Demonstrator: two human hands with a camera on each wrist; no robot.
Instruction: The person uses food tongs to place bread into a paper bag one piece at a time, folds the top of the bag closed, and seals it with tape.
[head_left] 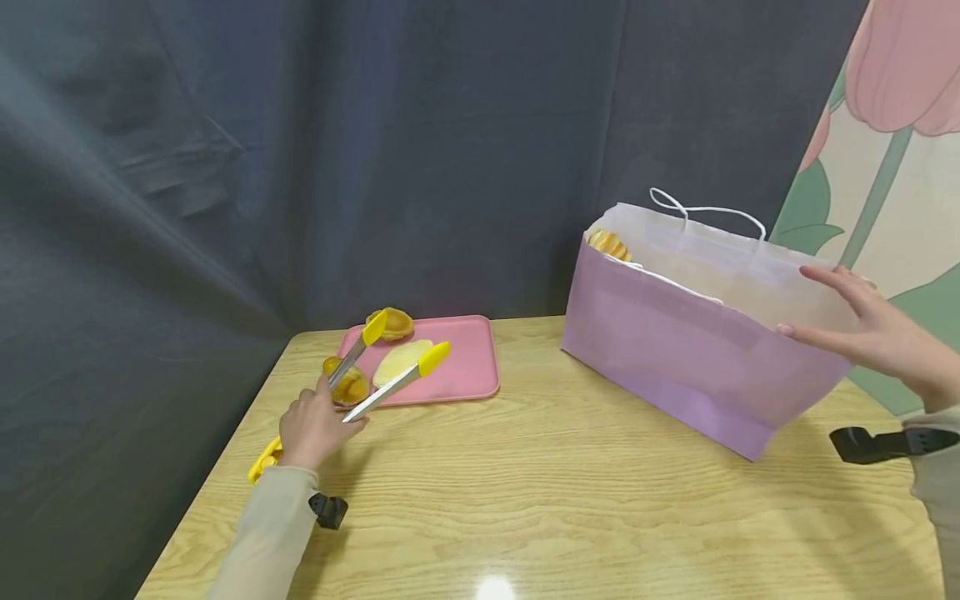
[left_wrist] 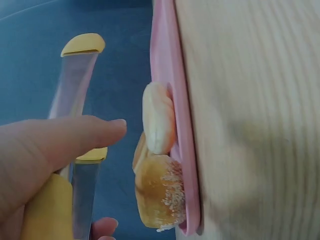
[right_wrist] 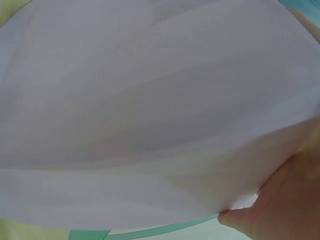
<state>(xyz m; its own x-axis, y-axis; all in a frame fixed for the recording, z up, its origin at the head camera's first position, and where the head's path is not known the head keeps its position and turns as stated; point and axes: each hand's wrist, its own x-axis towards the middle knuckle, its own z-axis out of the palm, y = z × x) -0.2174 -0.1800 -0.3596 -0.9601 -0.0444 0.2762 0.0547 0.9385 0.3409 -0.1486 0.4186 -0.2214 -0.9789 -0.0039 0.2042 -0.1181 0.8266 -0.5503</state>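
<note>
My left hand (head_left: 313, 425) holds metal tongs (head_left: 386, 395) with yellow tips and a yellow handle end, their arms spread apart. The tips hover over a pink tray (head_left: 468, 367), with nothing between them. On the tray lie a pale oval bread (head_left: 401, 360), a browned bun (head_left: 396, 326) at the back and another bun (head_left: 351, 387) at the near left, partly behind the tongs. In the left wrist view one bun (left_wrist: 159, 192) shows white shreds. My right hand (head_left: 881, 329) touches the right side of a lilac paper bag (head_left: 675, 358), thumb and fingers spread across its opening.
A striped bread (head_left: 609, 244) shows inside the bag's left corner. White cord handles (head_left: 708, 208) rise from the rim. Behind the wooden table (head_left: 480, 492) hangs a dark curtain (head_left: 450, 167), with a flower-painted wall (head_left: 892, 167) at the right.
</note>
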